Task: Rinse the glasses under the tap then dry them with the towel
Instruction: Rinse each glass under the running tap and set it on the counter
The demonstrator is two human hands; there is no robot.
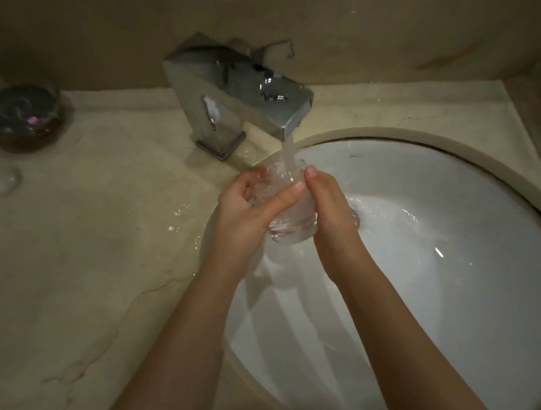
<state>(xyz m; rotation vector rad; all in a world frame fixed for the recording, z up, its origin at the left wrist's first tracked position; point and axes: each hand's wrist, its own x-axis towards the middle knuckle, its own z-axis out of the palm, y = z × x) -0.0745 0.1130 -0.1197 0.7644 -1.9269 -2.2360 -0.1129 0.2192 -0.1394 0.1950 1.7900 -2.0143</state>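
Observation:
A clear drinking glass (291, 225) is held over the white sink basin (440, 225), its mouth tipped up under the running stream from the chrome tap (239, 91). Water pours into the glass and spills down into the basin. My left hand (247, 206) grips the glass from the left, thumb lying across its front. My right hand (327, 207) holds its right side, fingers behind it and thumb near the rim. No towel is in view.
A dark glass bowl (19, 116) stands at the back left of the beige marble counter (92, 281). A small clear object (3, 180) lies in front of it. Water drops dot the counter beside the basin. The wall rises just behind the tap.

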